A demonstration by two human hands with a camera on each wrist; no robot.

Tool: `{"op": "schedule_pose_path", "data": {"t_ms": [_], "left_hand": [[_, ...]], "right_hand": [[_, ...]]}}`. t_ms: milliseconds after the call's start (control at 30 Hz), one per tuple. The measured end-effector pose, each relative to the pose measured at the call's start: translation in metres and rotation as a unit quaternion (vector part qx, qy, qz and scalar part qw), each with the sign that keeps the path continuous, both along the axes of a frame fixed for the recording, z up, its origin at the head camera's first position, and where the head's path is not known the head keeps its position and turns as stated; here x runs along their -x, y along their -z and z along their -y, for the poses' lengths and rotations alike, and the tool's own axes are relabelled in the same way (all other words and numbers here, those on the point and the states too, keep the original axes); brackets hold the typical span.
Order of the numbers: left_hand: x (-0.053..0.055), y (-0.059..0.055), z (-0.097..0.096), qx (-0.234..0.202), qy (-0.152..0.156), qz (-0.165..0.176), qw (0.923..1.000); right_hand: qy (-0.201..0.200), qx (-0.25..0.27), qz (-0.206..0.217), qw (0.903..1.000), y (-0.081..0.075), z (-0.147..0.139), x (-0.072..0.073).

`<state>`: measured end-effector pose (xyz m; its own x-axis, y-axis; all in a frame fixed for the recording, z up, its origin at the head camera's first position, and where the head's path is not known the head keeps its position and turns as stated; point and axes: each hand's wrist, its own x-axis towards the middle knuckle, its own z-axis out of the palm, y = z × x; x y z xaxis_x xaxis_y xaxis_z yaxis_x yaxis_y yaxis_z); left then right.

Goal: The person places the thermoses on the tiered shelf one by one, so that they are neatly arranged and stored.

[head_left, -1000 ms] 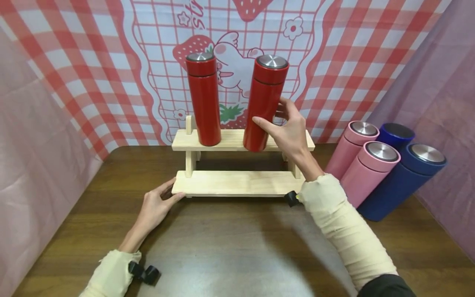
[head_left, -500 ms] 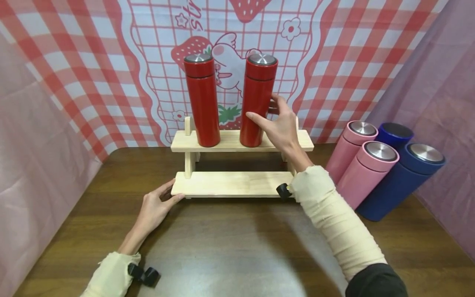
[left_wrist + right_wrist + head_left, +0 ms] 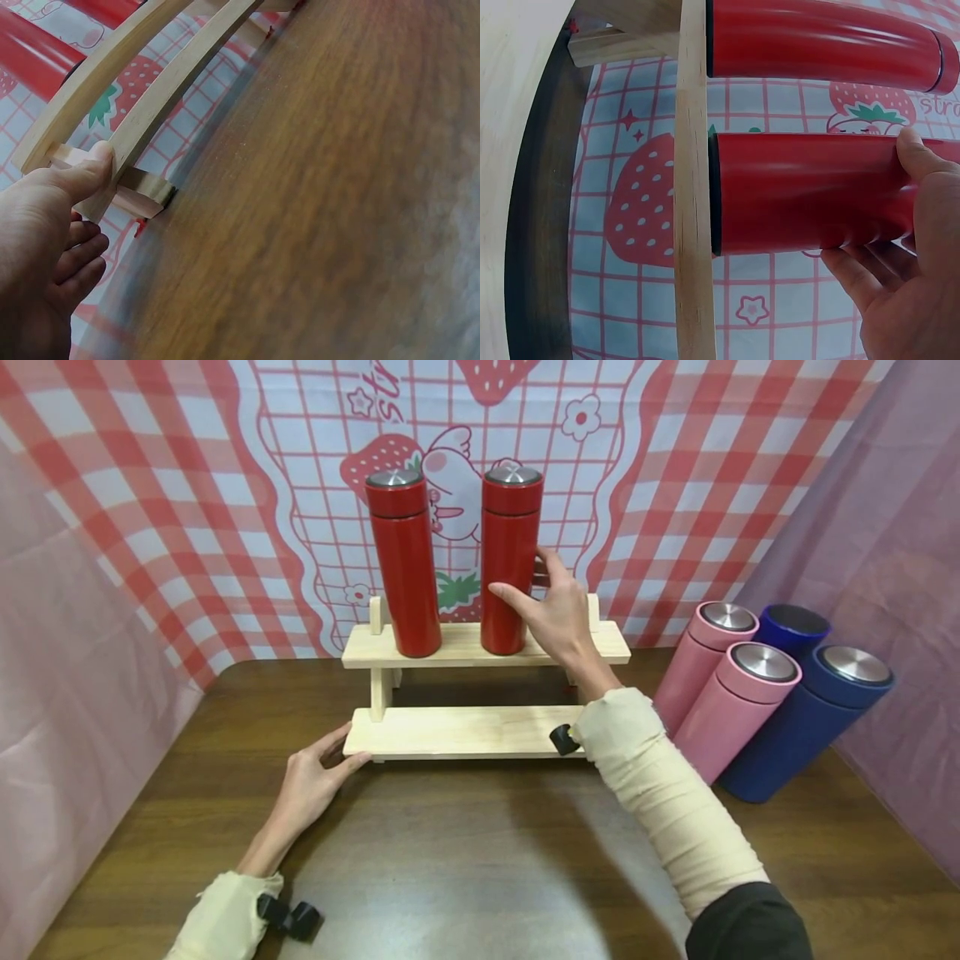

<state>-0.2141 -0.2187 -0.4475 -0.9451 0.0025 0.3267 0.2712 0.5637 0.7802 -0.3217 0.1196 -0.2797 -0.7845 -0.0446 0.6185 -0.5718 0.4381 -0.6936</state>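
Two red thermos bottles stand upright on the top tier of a light wooden two-tier rack (image 3: 465,731). My right hand (image 3: 558,614) grips the right red thermos bottle (image 3: 510,539) round its lower half, thumb in front and fingers behind. In the right wrist view this bottle's base (image 3: 717,195) meets the shelf edge. The left red thermos bottle (image 3: 405,568) stands a short gap away, untouched. My left hand (image 3: 311,781) pinches the left end of the lower shelf, and the left wrist view shows its thumb (image 3: 94,165) on the board.
On the table's right side two pink thermos bottles (image 3: 738,706) stand close beside a dark blue one (image 3: 810,718) and a bright blue one (image 3: 793,628). A checked strawberry cloth (image 3: 585,502) hangs behind the rack. The brown wooden table (image 3: 450,860) extends in front.
My right hand has moved the right red bottle leftward, nearer the left one, and it went from tilted to upright on the top tier. My left hand has stayed on the rack.
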Motion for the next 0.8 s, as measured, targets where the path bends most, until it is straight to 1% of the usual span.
{"op": "schedule_pose_path", "data": {"t_ms": [300, 467, 600, 800], "left_hand": [[-0.001, 0.000, 0.000, 0.004, -0.003, 0.001, 1.0000], [-0.001, 0.000, -0.001, 0.005, -0.005, 0.002, 1.0000], [-0.001, 0.000, 0.000, 0.004, -0.005, 0.005, 1.0000], [0.000, 0.000, 0.000, 0.000, -0.003, 0.003, 1.0000]], "right_hand": [[0.007, -0.013, 0.021, 0.9997, -0.001, 0.000, -0.002], [-0.009, -0.016, 0.031, 0.9994, 0.001, -0.003, -0.006], [-0.030, 0.005, 0.041, 0.9987, 0.006, -0.012, -0.013], [-0.030, -0.002, 0.042, 0.9987, 0.019, -0.030, -0.029]]}}
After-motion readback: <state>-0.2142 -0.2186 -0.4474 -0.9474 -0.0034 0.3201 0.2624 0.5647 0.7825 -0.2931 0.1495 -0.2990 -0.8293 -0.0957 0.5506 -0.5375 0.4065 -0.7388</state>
